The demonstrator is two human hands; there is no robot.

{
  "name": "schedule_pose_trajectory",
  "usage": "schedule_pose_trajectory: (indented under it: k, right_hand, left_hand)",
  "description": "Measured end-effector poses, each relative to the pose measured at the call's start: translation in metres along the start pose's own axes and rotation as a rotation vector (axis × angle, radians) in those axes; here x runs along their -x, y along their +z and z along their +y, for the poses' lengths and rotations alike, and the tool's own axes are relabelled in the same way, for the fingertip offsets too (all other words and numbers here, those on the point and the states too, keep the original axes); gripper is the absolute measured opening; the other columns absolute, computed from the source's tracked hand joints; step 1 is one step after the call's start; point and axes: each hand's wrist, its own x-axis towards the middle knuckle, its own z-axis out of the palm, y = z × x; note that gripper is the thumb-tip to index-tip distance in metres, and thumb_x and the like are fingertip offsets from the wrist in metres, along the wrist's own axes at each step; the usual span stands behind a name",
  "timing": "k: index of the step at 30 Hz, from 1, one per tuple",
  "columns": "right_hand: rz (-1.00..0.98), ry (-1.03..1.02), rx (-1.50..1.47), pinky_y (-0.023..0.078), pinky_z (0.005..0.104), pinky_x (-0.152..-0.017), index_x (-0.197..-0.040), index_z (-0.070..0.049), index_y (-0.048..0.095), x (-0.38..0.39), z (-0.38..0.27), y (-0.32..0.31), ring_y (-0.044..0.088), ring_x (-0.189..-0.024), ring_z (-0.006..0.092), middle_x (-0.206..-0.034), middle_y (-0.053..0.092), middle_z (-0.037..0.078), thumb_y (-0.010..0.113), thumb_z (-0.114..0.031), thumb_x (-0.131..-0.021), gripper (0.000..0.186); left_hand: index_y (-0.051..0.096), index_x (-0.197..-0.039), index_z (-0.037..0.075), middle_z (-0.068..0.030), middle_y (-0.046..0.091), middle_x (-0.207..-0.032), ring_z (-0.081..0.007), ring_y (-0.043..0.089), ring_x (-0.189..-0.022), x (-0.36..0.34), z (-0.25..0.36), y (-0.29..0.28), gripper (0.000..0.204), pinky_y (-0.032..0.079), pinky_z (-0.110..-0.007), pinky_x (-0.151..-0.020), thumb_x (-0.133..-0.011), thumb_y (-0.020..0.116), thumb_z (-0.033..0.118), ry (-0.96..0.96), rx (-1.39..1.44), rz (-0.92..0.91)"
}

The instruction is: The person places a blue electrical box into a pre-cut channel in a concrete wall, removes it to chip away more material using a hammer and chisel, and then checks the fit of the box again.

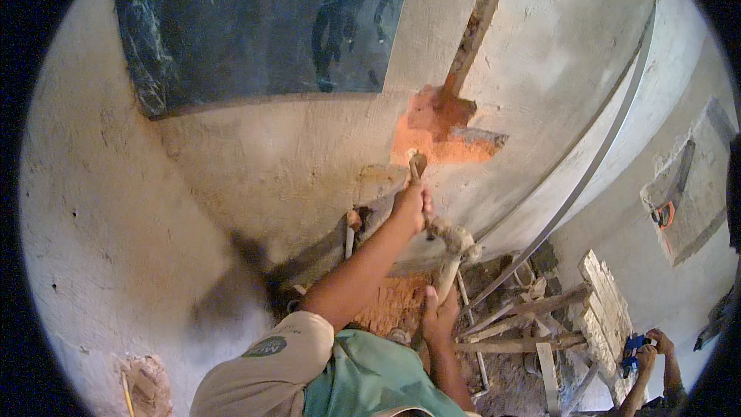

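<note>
My left hand (413, 205) is closed on a chisel (416, 170), its upper end at the lower edge of a rough orange-red patch (432, 135) chipped into the plastered wall (262, 154). A narrow cut channel (471, 38) runs up from that patch. My right hand (438, 313) grips the pale handle of a dusty hammer (457, 241), whose head is just below and right of my left hand. A large dark blue marble-patterned panel (258, 23) is on the wall at the upper left.
A long metal strip (575, 185) crosses the right side. Worn boards (598, 309) and timbers stand among rubble below. Another person's hands (652, 351) hold a blue tool at lower right. An orange-handled saw (664, 214) is on the right wall. A broken patch (147, 382) is low left.
</note>
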Motion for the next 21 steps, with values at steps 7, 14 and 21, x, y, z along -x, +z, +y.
schedule_pose_trajectory:
  k: [7,14,21]
  right_hand:
    - [0.157,-0.099,-0.070,0.042,0.0283,-0.057,-0.091,0.000,0.049,0.001,0.003,-0.041,0.050,-0.063,0.0143,-0.071,0.052,0.004,0.054,-0.034,-0.082,0.036]
    - [0.313,-0.127,-0.117,0.038,0.0247,-0.048,-0.082,-0.002,0.048,-0.004,0.024,-0.047,0.047,-0.053,0.0116,-0.062,0.050,0.003,0.053,-0.043,-0.082,0.041]
    - [0.345,-0.147,-0.086,0.038,0.0248,-0.048,-0.083,-0.001,0.046,-0.010,0.018,-0.065,0.048,-0.053,0.0124,-0.062,0.050,0.004,0.049,-0.040,-0.085,0.038]
  left_hand:
    - [0.046,-0.075,0.007,-0.0003,0.043,-0.061,-0.0089,0.039,-0.047,0.056,0.012,0.031,0.009,0.031,-0.023,-0.038,-0.082,0.046,0.013,0.193,-0.262,0.010]
    - [0.043,-0.077,0.011,-0.0006,0.045,-0.062,-0.0089,0.039,-0.046,-0.006,0.008,0.048,0.006,0.030,-0.022,-0.037,-0.082,0.045,0.012,-0.055,-0.148,-0.055]
    - [0.048,-0.078,0.009,0.0017,0.046,-0.063,-0.0060,0.037,-0.045,0.006,0.014,0.042,0.005,0.026,-0.019,-0.035,-0.079,0.051,0.014,0.155,-0.179,0.071]
